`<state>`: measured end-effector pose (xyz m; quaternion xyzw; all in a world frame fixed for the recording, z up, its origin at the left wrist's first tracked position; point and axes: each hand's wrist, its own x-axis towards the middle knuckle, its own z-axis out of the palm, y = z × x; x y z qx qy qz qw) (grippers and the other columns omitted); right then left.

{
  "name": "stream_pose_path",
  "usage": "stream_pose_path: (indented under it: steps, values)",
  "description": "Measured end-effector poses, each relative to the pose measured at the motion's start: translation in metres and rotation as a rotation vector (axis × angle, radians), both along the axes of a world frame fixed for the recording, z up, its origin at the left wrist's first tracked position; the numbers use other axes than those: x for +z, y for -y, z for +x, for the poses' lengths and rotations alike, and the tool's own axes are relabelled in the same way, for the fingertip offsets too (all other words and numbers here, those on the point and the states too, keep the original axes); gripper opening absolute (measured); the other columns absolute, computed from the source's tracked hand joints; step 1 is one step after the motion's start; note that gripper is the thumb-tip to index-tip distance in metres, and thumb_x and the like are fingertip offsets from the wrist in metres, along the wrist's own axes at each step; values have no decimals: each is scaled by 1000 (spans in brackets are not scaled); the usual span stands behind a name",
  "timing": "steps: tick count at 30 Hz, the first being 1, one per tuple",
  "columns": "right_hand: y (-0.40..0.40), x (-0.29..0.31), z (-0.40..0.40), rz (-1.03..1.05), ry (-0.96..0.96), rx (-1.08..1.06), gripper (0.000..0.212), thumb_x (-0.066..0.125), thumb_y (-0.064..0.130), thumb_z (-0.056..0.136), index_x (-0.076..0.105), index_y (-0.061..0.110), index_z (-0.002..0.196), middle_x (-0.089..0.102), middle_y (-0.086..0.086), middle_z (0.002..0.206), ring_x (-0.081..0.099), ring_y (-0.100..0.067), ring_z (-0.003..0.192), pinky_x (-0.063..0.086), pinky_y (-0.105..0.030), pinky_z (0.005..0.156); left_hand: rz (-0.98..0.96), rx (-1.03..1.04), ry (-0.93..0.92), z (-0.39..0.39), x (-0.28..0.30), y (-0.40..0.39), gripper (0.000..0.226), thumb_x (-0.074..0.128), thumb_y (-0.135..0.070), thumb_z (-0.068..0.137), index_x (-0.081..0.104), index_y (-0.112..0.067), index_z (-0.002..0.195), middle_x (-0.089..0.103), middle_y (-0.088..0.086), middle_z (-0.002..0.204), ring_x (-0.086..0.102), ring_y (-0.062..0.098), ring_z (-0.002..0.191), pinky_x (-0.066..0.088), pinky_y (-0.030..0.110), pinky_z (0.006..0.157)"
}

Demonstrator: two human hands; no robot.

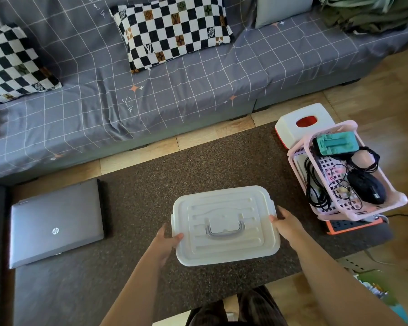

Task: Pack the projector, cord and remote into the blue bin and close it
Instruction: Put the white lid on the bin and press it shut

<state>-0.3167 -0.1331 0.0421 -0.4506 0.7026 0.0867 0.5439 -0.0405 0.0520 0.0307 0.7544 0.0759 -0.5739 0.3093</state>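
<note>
**A:** You stand over a brown rug (137,180) by a grey sofa (174,90).

**B:** Where are my hands?

**A:** Your left hand (167,241) and right hand (285,222) grip the short ends of the white lid (226,224), right in front of you. Its long side runs left to right. The bin under it is hidden.

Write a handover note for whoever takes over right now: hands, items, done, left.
Left hand: gripping the left edge of the white ribbed plastic lid with the grey handle.
Right hand: gripping the lid's right edge.
The lid hides the bin below; whether it is latched cannot be told.
Projector, cord and remote: none identifiable in view; possibly already inside.
Nearby: pink plastic basket of cables and a black mouse, closed grey laptop on the brown rug.
Done: lid appears placed.
Left: confirm the contents, press the lid shut.
</note>
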Motion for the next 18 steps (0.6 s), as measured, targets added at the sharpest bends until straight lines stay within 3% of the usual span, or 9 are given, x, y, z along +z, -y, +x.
stream_pose_path:
  steps: [3, 7, 10, 13, 16, 18]
  values:
    - [4, -6, -1, 142, 47, -110, 58, 47, 29, 96, 21, 24, 148, 39, -14, 146, 45, -36, 125, 39, -54, 104, -91, 142, -196, -1, -8, -1, 85, 60, -1, 88, 8, -22, 152, 28, 16, 154, 39, 39, 133, 30, 60, 109]
    - [9, -11, -9, 282, 207, -198, 42, 47, 23, 97, 40, 14, 137, 56, -16, 125, 54, -35, 112, 41, -53, 102, -121, 174, -242, 3, -10, -1, 86, 60, 3, 86, 11, -24, 151, 36, 17, 149, 42, 39, 130, 30, 60, 109]
    - [12, -14, -13, 271, 217, -200, 37, 51, 20, 95, 48, 10, 131, 58, -15, 122, 53, -33, 113, 37, -51, 106, -86, 110, -175, 7, -10, -3, 86, 66, -1, 84, 15, -22, 151, 42, 17, 145, 46, 39, 127, 33, 58, 108]
    - [11, -12, -13, 211, 152, -176, 41, 56, 22, 92, 49, 10, 130, 56, -13, 121, 52, -30, 112, 40, -48, 105, -38, 59, -75, 6, -10, -3, 73, 70, -4, 81, 32, -12, 143, 51, 15, 136, 52, 37, 120, 39, 56, 105]
    - [11, -8, -11, 98, 37, -98, 45, 62, 27, 89, 48, 10, 128, 57, -13, 119, 55, -27, 102, 44, -46, 99, 52, -62, 117, 5, -2, 3, 45, 78, -8, 75, 58, -6, 114, 66, 13, 111, 63, 32, 101, 50, 50, 95]
    - [9, -6, -6, 6, -28, -43, 40, 63, 27, 88, 52, 9, 122, 60, -9, 104, 57, -23, 88, 47, -40, 86, 117, -144, 249, 4, 2, 9, 38, 82, -11, 69, 66, -8, 103, 70, 8, 94, 67, 27, 89, 56, 44, 85]
